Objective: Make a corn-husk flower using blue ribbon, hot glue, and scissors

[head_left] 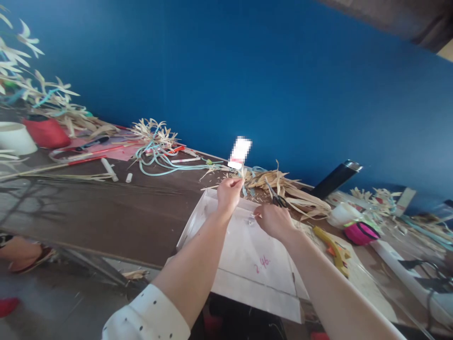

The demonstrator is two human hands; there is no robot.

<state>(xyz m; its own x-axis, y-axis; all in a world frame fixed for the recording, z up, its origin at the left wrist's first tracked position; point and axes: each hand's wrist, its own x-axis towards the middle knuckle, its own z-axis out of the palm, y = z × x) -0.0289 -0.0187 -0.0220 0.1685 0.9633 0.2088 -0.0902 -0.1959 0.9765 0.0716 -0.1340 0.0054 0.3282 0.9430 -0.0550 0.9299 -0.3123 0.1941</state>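
Blue wall (198, 71) rises behind the cluttered brown table (141, 203); at twelve o'clock I've got a slim pale strip (243, 174) pinched in the left hand (230, 194); right hand (275, 221) curled, contents unclear.

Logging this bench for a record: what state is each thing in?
Left hand: fingertips pinched at a pale piece
Right hand: fingers curled, contents unclear
White board: marked in pink handwriting
Scissors: lying down, open or shut unclear
Black flask: looks tilted
Light-blue cords: loosely looped
Power strip: on or off unclear
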